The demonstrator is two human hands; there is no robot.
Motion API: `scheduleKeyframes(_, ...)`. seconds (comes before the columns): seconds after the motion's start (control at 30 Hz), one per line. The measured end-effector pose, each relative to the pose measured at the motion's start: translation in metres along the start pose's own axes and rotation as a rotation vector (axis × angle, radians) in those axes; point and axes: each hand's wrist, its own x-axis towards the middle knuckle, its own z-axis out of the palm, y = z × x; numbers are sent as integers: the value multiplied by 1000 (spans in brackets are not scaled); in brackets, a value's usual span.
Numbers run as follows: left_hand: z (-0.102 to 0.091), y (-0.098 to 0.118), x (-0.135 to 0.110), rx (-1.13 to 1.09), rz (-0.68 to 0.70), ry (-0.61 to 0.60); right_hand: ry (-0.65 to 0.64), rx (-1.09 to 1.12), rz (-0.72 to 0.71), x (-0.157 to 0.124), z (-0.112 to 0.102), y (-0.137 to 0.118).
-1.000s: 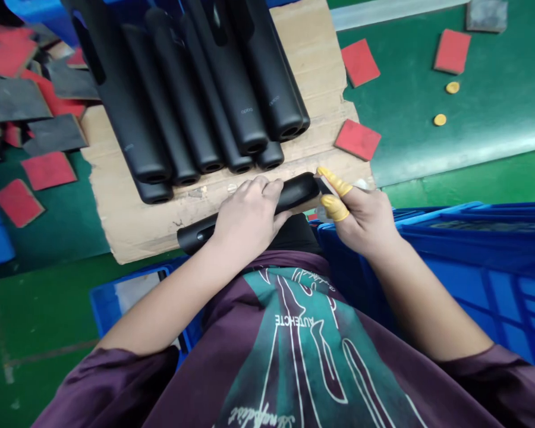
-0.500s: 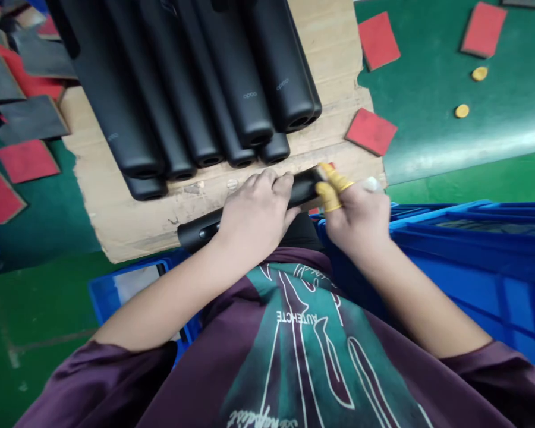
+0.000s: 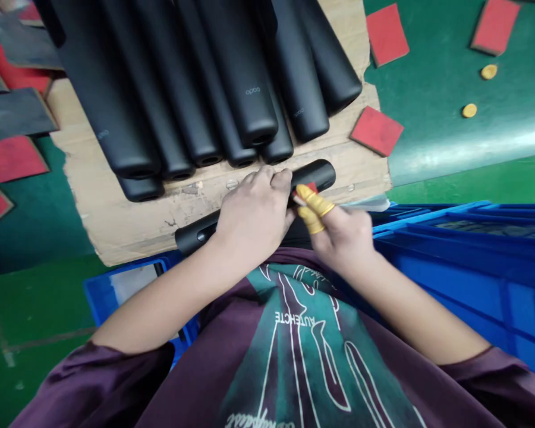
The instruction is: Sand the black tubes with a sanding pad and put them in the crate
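Head view: the left hand (image 3: 256, 205) lies palm down over a black casing (image 3: 318, 173), fingers curled over its far side and thumb along its near side, grasping it at mid-length. The right hand (image 3: 345, 235) pinches a small red pad (image 3: 311, 186) between thumb and forefinger, both sheathed in yellow finger covers (image 3: 320, 205); the pad is at the casing's right-hand part, just beside the left thumb, and mostly hidden by the fingers. The casing is set slantwise along the near edge of a cardboard sheet (image 3: 129, 232), its rounded right end farther from the person than its left end, where an oval slot shows; whether it rests on the cardboard cannot be told. Beyond the hands, a group of black housings (image 3: 243, 71) lies side by side, some stacked on others, ends toward the person; several bear a small pale mark. To the right, one red square (image 3: 377, 131) overlaps the cardboard edge, and two yellow pieces (image 3: 489, 72) lie on the green tabletop (image 3: 450, 125). Grey and red squares (image 3: 20, 113) are heaped at upper left. Blue crates (image 3: 441, 267) stand at lower right, and a blue tray (image 3: 93, 297) is partly visible beyond the left forearm.
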Motion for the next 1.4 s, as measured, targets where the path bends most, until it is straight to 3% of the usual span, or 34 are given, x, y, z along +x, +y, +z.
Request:
scheduleKeyframes(0.13, 0, 0, 0, 3, -7, 25, -38, -12, 151, 5, -3, -2)
scheduleKeyframes(0.27, 1, 0, -1, 8, 7, 4, -90, 36, 94, 2, -1, -3)
scheduleKeyframes(0.4, 0, 0, -1, 12, 14, 16, -32, 9, 150, 2, 0, 0)
scheduleKeyframes(0.5, 1, -1, -1, 26, 22, 9, -59, -5, 88, 4, 1, 1)
scheduleKeyframes(0.63, 2, -1, -2, 26, 40, 40, 74, -50, 100, 7, 3, 1)
scheduleKeyframes(0.8, 1, -3, -2, 5, 25, 19, 29, 4, 6, 2, 5, -2)
scheduleKeyframes(0.9, 2, -3, -2, 4, 34, 36, 109, -8, 76, 0, 5, 0)
scheduleKeyframes(1.03, 3, -2, -2, 18, 35, 33, 7, 1, 43, -3, 6, 2)
scheduleKeyframes(1.17, 3, -2, -2, 13, 34, 41, 98, -49, 115, -2, 7, 5)
scheduleKeyframes(1.33, 0, -1, -2, 18, 21, 30, -85, 7, 75, -2, 6, 4)
scheduleKeyframes(1.4, 0, 0, -2, 19, 19, 46, -72, -13, 144, -1, 5, 3)
